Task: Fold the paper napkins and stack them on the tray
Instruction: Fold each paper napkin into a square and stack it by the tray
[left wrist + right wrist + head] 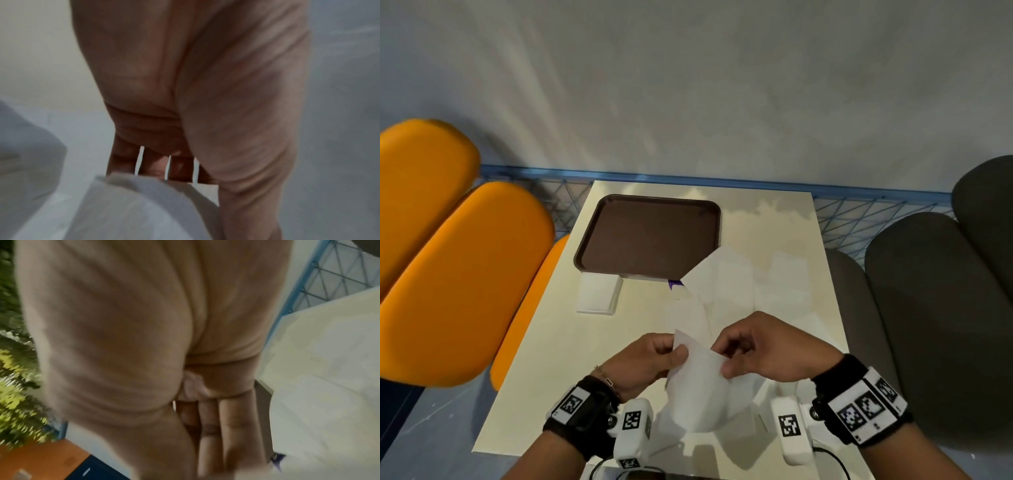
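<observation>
A pale cream rectangular worktop (544, 359) is carrying a dark brown plastic tray (650, 236) at its far left, a small stack of folded white paper napkins (599, 294) touching the tray's near edge, and loose unfolded white napkins (736, 277) spreading to the right.

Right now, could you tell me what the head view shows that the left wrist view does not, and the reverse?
Only the head view shows the brown rectangular plastic tray, bare, the small white folded napkin stack just before it, the right hand and the orange chairs. Only the left wrist view shows the palm side of the left hand, fingers curled. Both show the left hand's grip on the thin white paper napkin over the cream table.
</observation>
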